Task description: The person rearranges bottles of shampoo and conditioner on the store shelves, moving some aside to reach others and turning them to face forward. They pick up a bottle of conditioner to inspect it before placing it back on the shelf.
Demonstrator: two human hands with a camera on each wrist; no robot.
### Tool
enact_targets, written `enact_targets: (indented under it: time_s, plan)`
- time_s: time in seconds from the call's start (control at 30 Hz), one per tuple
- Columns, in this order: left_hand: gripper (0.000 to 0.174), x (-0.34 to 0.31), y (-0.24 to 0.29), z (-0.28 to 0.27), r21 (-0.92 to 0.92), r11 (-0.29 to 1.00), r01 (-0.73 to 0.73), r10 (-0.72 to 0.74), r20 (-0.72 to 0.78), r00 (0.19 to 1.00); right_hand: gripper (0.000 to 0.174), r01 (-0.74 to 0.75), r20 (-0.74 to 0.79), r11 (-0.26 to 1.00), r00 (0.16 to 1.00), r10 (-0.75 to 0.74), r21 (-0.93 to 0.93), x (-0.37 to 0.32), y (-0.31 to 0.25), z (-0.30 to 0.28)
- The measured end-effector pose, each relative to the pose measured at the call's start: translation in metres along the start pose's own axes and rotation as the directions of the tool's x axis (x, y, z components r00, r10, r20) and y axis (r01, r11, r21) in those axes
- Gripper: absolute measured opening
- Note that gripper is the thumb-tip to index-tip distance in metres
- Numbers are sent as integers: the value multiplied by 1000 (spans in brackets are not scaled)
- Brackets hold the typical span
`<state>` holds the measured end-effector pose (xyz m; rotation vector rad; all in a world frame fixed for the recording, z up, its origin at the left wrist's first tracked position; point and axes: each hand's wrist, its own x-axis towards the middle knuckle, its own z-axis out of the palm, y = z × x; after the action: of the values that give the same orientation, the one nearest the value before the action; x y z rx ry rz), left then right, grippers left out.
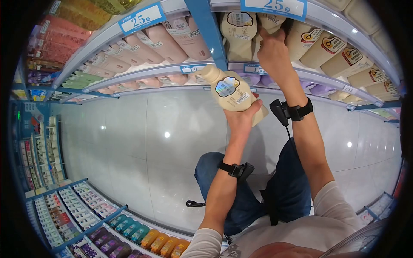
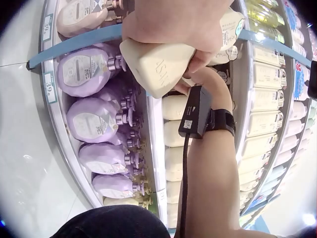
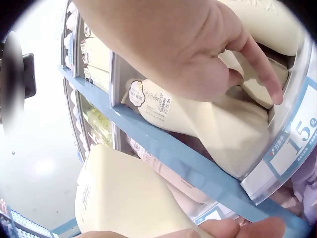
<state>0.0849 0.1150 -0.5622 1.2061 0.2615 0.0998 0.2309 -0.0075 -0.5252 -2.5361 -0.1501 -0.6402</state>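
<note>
My left hand [image 1: 240,122] grips a cream-coloured, pump-less lotion-style bottle [image 1: 230,94] in front of the shelf; its cap points up and left. Seen from the left wrist, the bottle's base [image 2: 158,69] faces the camera, with embossed letters. My right hand [image 1: 275,53] reaches into the shelf among similar cream bottles. In the right wrist view one finger [image 3: 267,79] stretches down to the shelf lip, over a bottle standing further back. A front bottle [image 3: 233,129] with a price sticker stands beside the hand. The far fingers are partly hidden.
A blue upright [image 1: 206,30] divides the cream bottles from pink bottles [image 1: 157,41]. Purple pump bottles [image 2: 91,119] fill the shelf below. Price labels [image 3: 297,134] line the shelf lips. Another shelf [image 1: 103,223] stands behind the person, across the tiled floor [image 1: 120,142].
</note>
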Motion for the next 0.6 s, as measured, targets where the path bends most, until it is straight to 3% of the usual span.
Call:
enact_targets:
  time_s: [0.13, 0.23, 0.3, 0.43, 0.5, 0.53, 0.6]
  plan:
    - [38, -1, -1, 2, -27, 1000, 13, -13, -4, 1000, 52, 28, 12, 992, 999, -30, 125, 5, 8, 0]
    - [38, -1, -3, 1, -35, 999, 1, -1, 1, 1000, 52, -53, 38, 981, 998, 47, 186, 4, 7, -2]
    - [39, -1, -2, 0, -7, 1000, -6, 6, -3, 1000, 54, 18, -33, 993, 999, -14, 119, 2, 9, 1]
    - [40, -1, 1, -1, -3, 1000, 0, 0, -5, 1000, 55, -33, -2, 985, 999, 34, 171, 3, 16, 8]
    - [41, -1, 1, -1, -23, 1000, -8, 8, 0, 1000, 53, 139, -98, 990, 986, -138, 2, 4, 21, 10]
    - [41, -1, 0, -2, -24, 1000, -7, 7, -1, 1000, 53, 140, -97, 990, 986, -139, 1, 2, 23, 11]
    - [43, 0, -2, -3, -16, 1000, -22, 22, -6, 1000, 50, -83, 73, 973, 995, 69, 214, 1, 14, 1]
